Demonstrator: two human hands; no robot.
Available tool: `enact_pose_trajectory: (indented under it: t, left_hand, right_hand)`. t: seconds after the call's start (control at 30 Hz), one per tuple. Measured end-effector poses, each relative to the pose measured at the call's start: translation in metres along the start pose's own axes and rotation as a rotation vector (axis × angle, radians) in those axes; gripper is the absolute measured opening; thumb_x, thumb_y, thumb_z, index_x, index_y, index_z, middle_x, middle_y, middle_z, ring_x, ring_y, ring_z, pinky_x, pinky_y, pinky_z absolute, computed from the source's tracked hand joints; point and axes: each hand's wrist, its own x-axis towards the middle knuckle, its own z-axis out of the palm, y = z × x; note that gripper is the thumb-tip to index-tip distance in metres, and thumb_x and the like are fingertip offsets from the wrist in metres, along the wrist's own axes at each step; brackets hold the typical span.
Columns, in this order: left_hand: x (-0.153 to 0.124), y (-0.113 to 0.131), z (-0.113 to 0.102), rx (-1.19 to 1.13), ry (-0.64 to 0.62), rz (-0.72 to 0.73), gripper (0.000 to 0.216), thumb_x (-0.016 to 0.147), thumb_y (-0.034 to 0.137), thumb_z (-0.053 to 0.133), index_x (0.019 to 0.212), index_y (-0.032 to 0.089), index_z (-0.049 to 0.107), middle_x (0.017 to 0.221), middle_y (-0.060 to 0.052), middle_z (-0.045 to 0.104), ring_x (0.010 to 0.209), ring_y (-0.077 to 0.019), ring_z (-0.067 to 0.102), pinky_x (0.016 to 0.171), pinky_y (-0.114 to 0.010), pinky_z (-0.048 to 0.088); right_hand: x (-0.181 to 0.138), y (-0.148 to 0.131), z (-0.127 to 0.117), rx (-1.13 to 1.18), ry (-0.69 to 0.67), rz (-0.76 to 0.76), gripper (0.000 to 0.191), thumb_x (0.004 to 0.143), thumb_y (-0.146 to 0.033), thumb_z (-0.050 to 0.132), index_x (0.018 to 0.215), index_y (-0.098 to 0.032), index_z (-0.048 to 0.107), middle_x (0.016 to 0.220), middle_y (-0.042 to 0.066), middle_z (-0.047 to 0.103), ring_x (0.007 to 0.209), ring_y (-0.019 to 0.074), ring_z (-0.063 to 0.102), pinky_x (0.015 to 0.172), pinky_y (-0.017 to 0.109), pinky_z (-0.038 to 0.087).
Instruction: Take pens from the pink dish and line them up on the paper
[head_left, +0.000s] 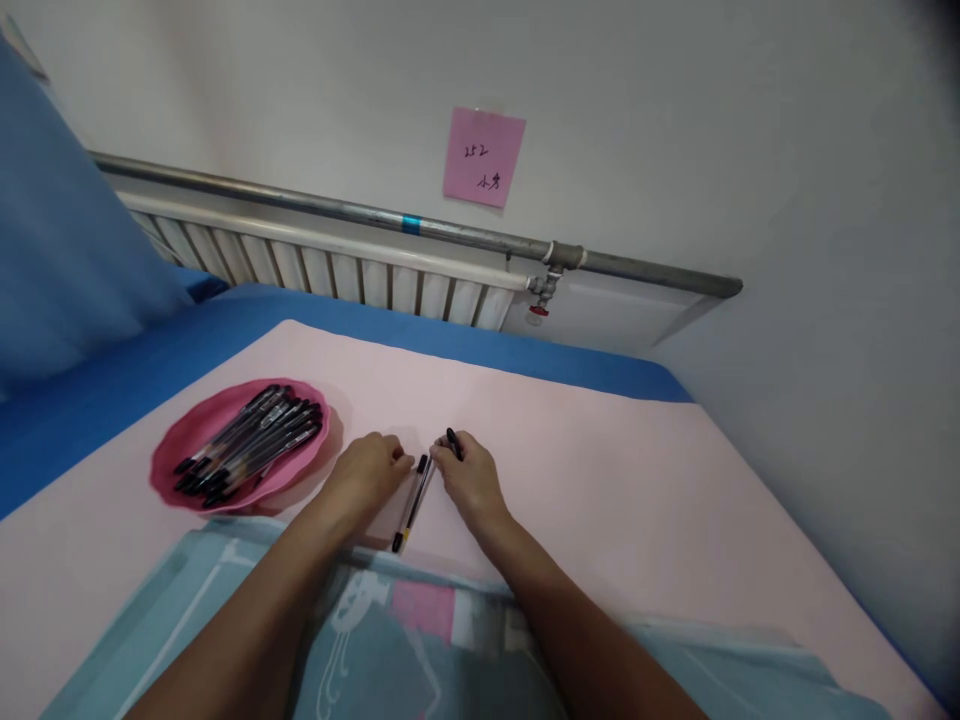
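Observation:
Between my hands, a slim pen [414,503] slants over the pink surface, with black at both ends and a yellowish patch low on its barrel. It looks like two thin pieces side by side, but I cannot tell for sure. My right hand [472,478] is closed around a black pen cap [454,444], and its thumb and finger come close to the pen's upper end. My left hand [371,468] has its fingers curled together just left of the pen; whatever they hold, if anything, is hidden. Left of that hand, a pink scalloped basin [166,482] holds several black-capped pens [259,440].
The pink sheet [600,480] covers a blue tabletop [465,343]. Along the wall run a white radiator [345,275] and a metal pipe [300,200] with a red valve. A pink note [484,157] hangs above. Blue cloth [67,220] hangs at left; a teal patterned cloth [375,650] lies in front.

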Motion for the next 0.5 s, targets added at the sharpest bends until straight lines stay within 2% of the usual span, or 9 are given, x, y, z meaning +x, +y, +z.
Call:
enact_pose_trajectory:
  t: [0.13, 0.27, 0.5]
  left_hand:
    - [0.002, -0.009, -0.007, -0.015, 0.022, -0.024, 0.035, 0.079, 0.038, 0.04, 0.086, 0.016, 0.066, 0.087, -0.011, 0.07, 0.079, -0.0215, 0.063, 0.064, -0.027, 0.04]
    - [0.003, -0.014, -0.011, -0.031, 0.038, -0.036, 0.033, 0.079, 0.036, 0.041, 0.086, 0.016, 0.066, 0.089, -0.011, 0.07, 0.081, -0.0205, 0.063, 0.065, -0.026, 0.04]
    - [0.003, -0.016, -0.013, -0.041, 0.056, -0.062, 0.034, 0.079, 0.036, 0.04, 0.085, 0.015, 0.066, 0.086, -0.01, 0.07, 0.079, -0.0211, 0.063, 0.063, -0.027, 0.039]
  right_hand:
    - [-0.003, -0.006, -0.004, -0.109, -0.012, 0.009, 0.014, 0.071, -0.033, 0.051, 0.069, -0.02, 0.056, 0.068, -0.002, 0.059, 0.064, 0.0135, 0.051, 0.059, 0.025, 0.037]
    - [-0.005, -0.008, -0.006, -0.205, -0.069, -0.028, 0.013, 0.073, -0.033, 0.052, 0.071, -0.02, 0.057, 0.071, -0.001, 0.06, 0.066, 0.014, 0.052, 0.06, 0.025, 0.036]
    - [-0.011, -0.009, -0.012, -0.33, -0.182, -0.099, 0.011, 0.072, -0.024, 0.053, 0.062, -0.019, 0.052, 0.06, -0.002, 0.055, 0.058, 0.0122, 0.048, 0.053, 0.023, 0.031]
